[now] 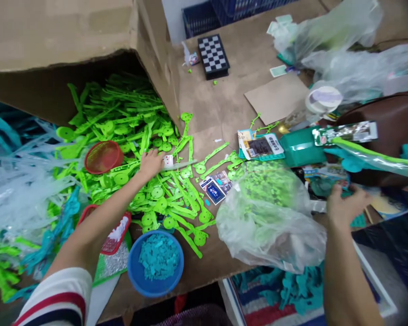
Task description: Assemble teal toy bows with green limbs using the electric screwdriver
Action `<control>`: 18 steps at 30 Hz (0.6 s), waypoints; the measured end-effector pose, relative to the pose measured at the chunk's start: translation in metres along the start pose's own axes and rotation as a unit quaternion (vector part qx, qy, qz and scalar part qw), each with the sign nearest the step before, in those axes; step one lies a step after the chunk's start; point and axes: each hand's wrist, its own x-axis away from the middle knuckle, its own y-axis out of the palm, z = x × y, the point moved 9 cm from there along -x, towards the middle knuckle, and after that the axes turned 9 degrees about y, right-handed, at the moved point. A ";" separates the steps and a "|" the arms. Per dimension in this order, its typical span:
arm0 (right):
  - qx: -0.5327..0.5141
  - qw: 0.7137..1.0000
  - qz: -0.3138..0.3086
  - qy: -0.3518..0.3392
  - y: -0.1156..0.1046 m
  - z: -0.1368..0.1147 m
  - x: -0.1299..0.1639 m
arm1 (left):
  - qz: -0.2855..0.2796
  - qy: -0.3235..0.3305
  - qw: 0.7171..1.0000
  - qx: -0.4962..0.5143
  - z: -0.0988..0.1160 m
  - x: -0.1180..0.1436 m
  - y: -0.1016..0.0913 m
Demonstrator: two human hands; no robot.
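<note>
My left hand [151, 164] is down on a heap of bright green molded plastic strips [158, 192], many with round discs. Its fingers are curled and closed; what they grip, if anything, is hidden. A small white playing card [168, 160] lies right by its fingertips. On the right, my right hand [347, 203] is held with fingers apart and nothing visible in it. Close to it are a printed packet [326, 174] and a clear plastic bag [275, 235] filled with small green pieces.
A large cardboard box [159, 59] on its side spills green strips. In front stand a blue bowl [134, 267] of teal pieces and two red baskets [104, 156]. Farther back lies a checkered board [213, 54]. A brown bag [387, 117] and plastic bags crowd the right.
</note>
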 end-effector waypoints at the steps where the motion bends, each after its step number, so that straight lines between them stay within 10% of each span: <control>1: -0.009 1.000 0.029 -0.005 -0.013 -0.021 0.018 | 0.013 -0.007 1.000 -0.001 0.001 0.002 -0.004; 3: -0.064 0.994 -0.070 -0.056 -0.005 -0.080 0.065 | 0.050 -0.001 0.999 0.019 0.020 -0.002 -0.016; 6: -0.031 0.888 -0.387 -0.244 0.067 -0.189 0.172 | 0.078 0.085 0.989 0.096 0.080 -0.027 -0.030; 9: 0.089 0.872 -0.415 -0.245 0.135 -0.239 0.217 | 0.013 0.130 0.982 0.139 0.127 -0.058 -0.017; 12: 0.227 0.869 -0.406 -0.168 0.185 -0.246 0.228 | -0.024 0.109 0.984 0.141 0.129 -0.072 0.002; 18: 0.131 0.860 -0.455 -0.189 0.202 -0.281 0.279 | 0.014 0.219 0.974 0.058 0.116 -0.052 0.001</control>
